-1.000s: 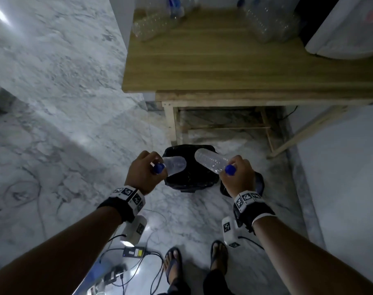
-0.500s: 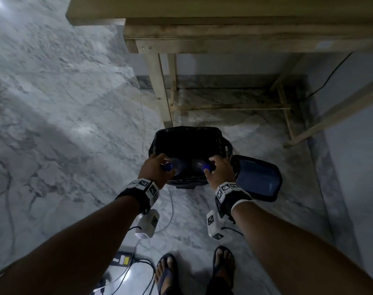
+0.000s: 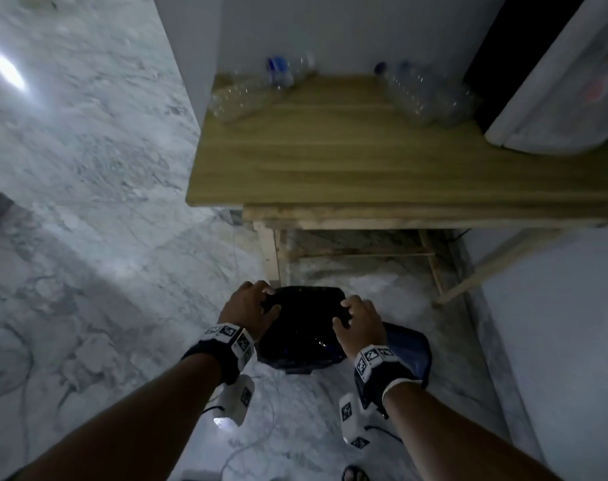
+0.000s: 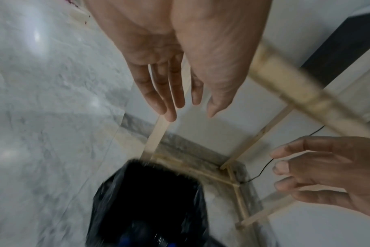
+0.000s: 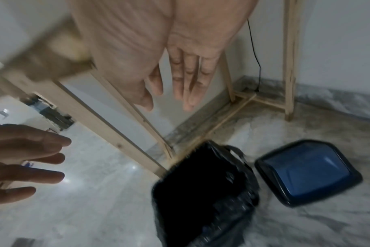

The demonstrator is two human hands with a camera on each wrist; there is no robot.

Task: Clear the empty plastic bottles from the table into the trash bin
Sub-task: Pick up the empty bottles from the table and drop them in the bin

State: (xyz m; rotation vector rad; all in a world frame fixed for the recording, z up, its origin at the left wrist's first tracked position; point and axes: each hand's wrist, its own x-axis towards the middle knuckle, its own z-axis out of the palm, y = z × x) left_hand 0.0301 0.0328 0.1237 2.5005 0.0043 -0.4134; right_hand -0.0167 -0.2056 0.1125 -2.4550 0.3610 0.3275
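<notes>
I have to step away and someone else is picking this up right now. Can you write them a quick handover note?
Left hand: open, empty, above the trash bin.
Right hand: open, empty, above the same bin.
Bin: black-lined, on the floor in front of the wooden table; its blue lid lies beside it.
Done: blue caps show inside the bin, so some bottles are in.
Left: two clusters of empty bottles at the table's back, left and right.
</notes>
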